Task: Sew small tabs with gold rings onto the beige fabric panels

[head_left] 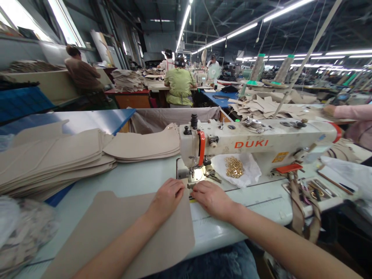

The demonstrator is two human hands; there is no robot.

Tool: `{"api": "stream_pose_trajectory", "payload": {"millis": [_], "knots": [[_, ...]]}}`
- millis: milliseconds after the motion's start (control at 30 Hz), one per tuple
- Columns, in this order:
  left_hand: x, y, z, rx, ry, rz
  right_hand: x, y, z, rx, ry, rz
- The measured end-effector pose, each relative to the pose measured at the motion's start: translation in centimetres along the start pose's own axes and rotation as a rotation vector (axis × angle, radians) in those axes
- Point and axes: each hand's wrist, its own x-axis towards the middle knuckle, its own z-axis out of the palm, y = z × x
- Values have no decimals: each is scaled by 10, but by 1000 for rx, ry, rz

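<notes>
A large beige fabric panel [136, 228] lies flat on the sewing table, its upper right corner close under the sewing machine [252, 139]. My left hand [170, 193] rests on that corner, fingers curled and pinching the panel's edge just in front of the needle plate [199, 173]. On the other side, my right hand [213, 198] has its fingers bent together at the front of the presser foot [195, 170]. Whatever those fingertips grip is too small and covered to make out.
Stacked beige panels [72, 155] fill the table's left side. Gold metal rings [234, 167] lie on a white cloth [252, 172] under the machine arm. Brown straps [298, 205] hang beside a tool tray [319, 190] at right. A co-worker in green [180, 85] sits ahead.
</notes>
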Motion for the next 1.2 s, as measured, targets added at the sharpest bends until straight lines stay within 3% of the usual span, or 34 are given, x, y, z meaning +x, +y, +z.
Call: {"api": "stream_pose_trajectory", "payload": {"millis": [200, 467, 700, 1200], "knots": [[1, 2, -1, -12, 15, -5, -14, -10, -14, -89, -64, -205], [1, 1, -3, -35, -15, -6, 7, -20, 9, 35, 132, 16], [0, 0, 0, 20, -7, 20, 10, -17, 18, -8, 94, -45], [0, 1, 2, 36, 23, 80, 8, -17, 23, 54, 154, -29]]}}
